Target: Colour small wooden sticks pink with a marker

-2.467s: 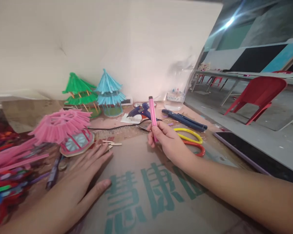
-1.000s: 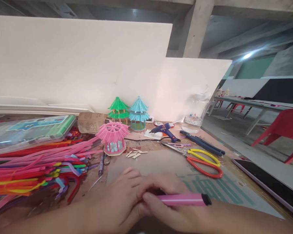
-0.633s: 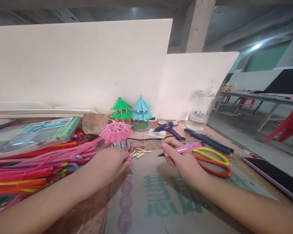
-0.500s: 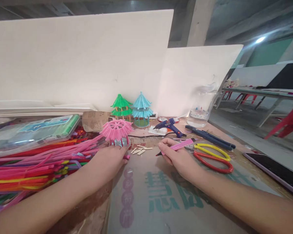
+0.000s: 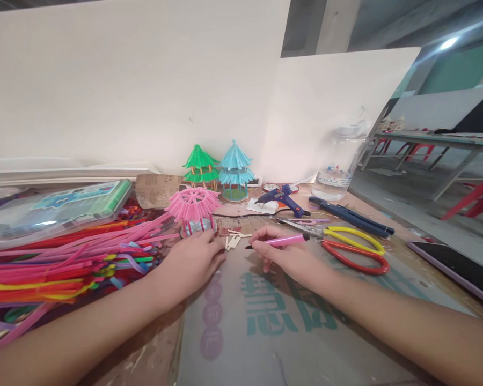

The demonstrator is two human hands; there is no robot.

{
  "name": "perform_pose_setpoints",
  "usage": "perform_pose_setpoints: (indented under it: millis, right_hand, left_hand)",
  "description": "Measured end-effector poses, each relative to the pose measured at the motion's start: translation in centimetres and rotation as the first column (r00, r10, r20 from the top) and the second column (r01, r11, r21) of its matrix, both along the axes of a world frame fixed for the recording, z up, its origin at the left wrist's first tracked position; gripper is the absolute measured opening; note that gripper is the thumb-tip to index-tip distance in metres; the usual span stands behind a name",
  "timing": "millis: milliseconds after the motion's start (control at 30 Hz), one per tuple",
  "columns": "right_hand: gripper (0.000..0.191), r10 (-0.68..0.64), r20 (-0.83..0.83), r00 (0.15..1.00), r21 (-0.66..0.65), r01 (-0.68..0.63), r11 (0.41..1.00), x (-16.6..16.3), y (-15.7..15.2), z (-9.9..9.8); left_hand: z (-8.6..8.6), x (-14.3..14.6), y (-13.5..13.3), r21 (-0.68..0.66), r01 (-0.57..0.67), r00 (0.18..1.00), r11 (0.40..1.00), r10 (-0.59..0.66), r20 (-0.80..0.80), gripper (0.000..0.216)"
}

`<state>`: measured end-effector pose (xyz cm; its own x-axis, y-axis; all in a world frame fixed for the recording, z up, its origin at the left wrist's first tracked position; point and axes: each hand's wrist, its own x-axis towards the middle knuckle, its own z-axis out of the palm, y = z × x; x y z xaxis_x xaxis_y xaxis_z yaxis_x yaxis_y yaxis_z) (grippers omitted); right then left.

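Note:
My right hand [image 5: 279, 253] is closed round a pink marker [image 5: 290, 240], its dark tip pointing left and uncapped. Just left of that tip lie several short pale wooden sticks [image 5: 234, 242] in a loose heap on the grey printed board [image 5: 233, 348]. My left hand [image 5: 197, 257] rests beside them, fingers bent down and together; whatever they hold is hidden underneath. Right behind it stands a small pavilion with a pink fuzzy roof [image 5: 195, 202], open at the top, on pink posts. Whether my fingers touch its base, I cannot tell.
Green [image 5: 200, 165] and blue [image 5: 235, 170] pavilions stand at the back. A glue gun [image 5: 284, 201], pliers-like dark tool [image 5: 352, 217], scissors [image 5: 356, 256], phone [image 5: 454, 268] and clear jug [image 5: 336, 171] are on the right. Pipe cleaners [image 5: 64, 273] and a plastic case [image 5: 60, 212] fill the left.
My left hand has shifted right, towards the sticks, and the pink cap in its fingers no longer shows. The marker has turned flatter, its tip nearer the sticks. The camera view has tilted slightly down.

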<state>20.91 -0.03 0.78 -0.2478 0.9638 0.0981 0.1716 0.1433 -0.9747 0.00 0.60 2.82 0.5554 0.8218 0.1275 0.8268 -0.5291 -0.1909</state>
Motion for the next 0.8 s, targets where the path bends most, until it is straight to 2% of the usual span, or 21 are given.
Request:
perform_pose_setpoints:
  millis: [133,233,333,433,533,600,667,800]
  right_hand:
    - [0.033,-0.030,-0.042,0.999,0.015,0.031,0.999,0.0,0.3,-0.6]
    - [0.035,-0.075,-0.062,0.995,0.007,0.075,0.997,0.0,0.5,-0.9]
    - [0.038,0.001,-0.122,0.992,0.003,-0.001,1.000,-0.1,0.6,-1.0]
    - [0.040,0.098,-0.192,0.977,0.014,-0.097,0.995,-0.1,0.4,-0.8]
    - [0.032,0.076,-0.209,0.975,-0.009,-0.079,0.997,-0.2,0.0,-0.4]
    - [0.024,0.025,-0.199,0.980,-0.035,-0.032,0.999,-0.1,-0.2,-0.2]
    - [0.020,0.004,-0.186,0.982,-0.034,-0.010,0.999,0.0,-0.4,0.0]
    - [0.018,0.019,-0.156,0.988,0.021,-0.016,1.000,0.0,-0.5,0.1]
  left_hand:
    - [-0.3,0.1,0.0,0.026,0.055,0.993,0.998,-0.058,0.100,0.024]
    - [-0.8,0.4,0.6,0.015,-0.020,0.989,1.000,0.017,0.145,0.036]
    - [-1.2,0.5,1.3,-0.016,-0.067,0.981,0.998,0.069,0.179,0.036]
    - [-1.2,0.2,1.7,-0.031,-0.055,0.973,0.998,0.060,0.222,0.030]
    - [-1.1,0.1,1.2,-0.020,0.003,0.966,1.000,0.003,0.260,0.029]
    - [-1.1,0.3,0.2,-0.021,0.085,0.952,0.996,-0.075,0.297,0.029]
    - [-1.3,0.7,-0.9,-0.077,0.173,0.927,0.982,-0.136,0.349,0.024]
    - [-1.7,1.1,-2.3,-0.167,0.196,0.920,0.966,-0.122,0.373,0.022]
